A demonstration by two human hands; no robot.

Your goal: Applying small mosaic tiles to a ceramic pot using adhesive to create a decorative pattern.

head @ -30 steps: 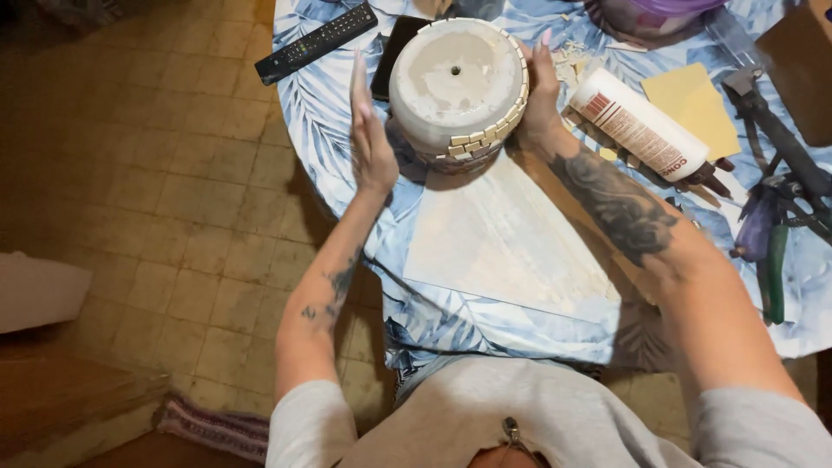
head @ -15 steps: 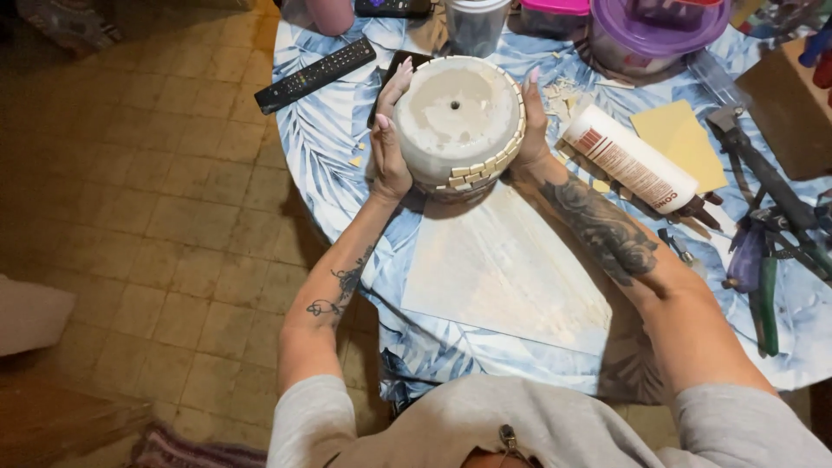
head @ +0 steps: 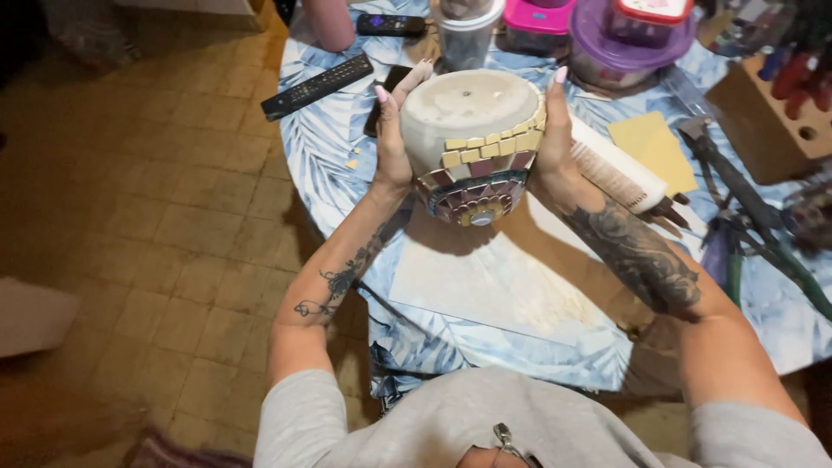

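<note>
Tiled floor in dull yellow-brown fills the left of my view, and against it stands a round table (head: 329,165) under a blue leaf-print cloth, crowded along its far side. Over that table I now see the pot (head: 472,143) lifted and tipped: a second ago it sat upside down on the cloth with only its pale flat base toward me, and half a second ago it was just coming up. Now it hangs clear of the surface, base tilted up and away, so the side wall faces the camera with its rows of small cream tiles and a band of darker mosaic pieces below.

My left hand (head: 392,143) is pressed flat to the pot's left side, fingers spread upward; my right hand (head: 555,139) clasps the opposite side the same way. Both are clamped on the pot, palms facing each other across it.

I judge the lift was made to inspect the tiled wall, since the mosaic is turned toward the eye.

Under the pot lies a pale work board (head: 485,286). A white adhesive tube (head: 620,173) sits just right of my right wrist, a yellow sponge (head: 650,147) beyond it, nippers (head: 737,186) farther right, and a black remote (head: 316,85) to the left
</note>
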